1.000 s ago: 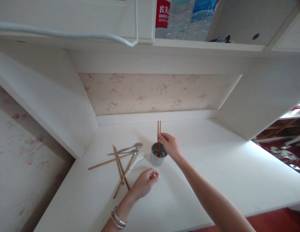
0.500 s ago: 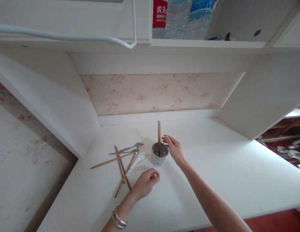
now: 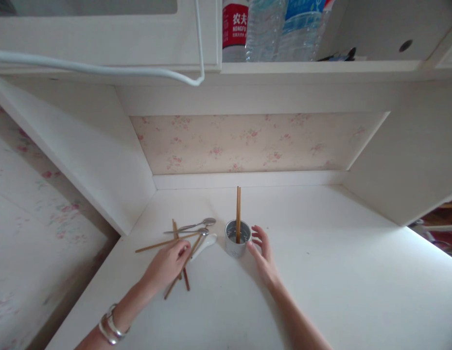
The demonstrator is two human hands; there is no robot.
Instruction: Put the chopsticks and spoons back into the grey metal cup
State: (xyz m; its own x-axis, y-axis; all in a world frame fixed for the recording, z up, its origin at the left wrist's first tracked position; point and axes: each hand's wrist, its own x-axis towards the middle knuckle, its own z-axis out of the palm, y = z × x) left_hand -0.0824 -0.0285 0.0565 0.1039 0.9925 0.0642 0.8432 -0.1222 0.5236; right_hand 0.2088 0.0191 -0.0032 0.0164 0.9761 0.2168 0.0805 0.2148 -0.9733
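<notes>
A small perforated metal cup [image 3: 233,248] stands on the white desk [image 3: 321,272], and two wooden chopsticks [image 3: 238,211] stand upright in it. My right hand [image 3: 262,255] is open, fingers spread, right beside the cup's right wall. To the cup's left, several loose chopsticks [image 3: 156,243] lie crossed, along with two metal spoons [image 3: 197,225] and a white ceramic spoon [image 3: 207,240]. My left hand [image 3: 166,265], bracelets on its wrist, rests on this pile with its fingers curled down onto a chopstick.
The desk sits in an alcove with a white side panel [image 3: 83,150] on the left and a floral back wall [image 3: 248,143]. Water bottles [image 3: 262,29] stand on the shelf above. A white cable [image 3: 102,69] hangs under the shelf.
My right hand let go of the two chopsticks, which now stand in the cup, and dropped beside it. My left hand moved left and forward from the bare desk onto the loose chopsticks.
</notes>
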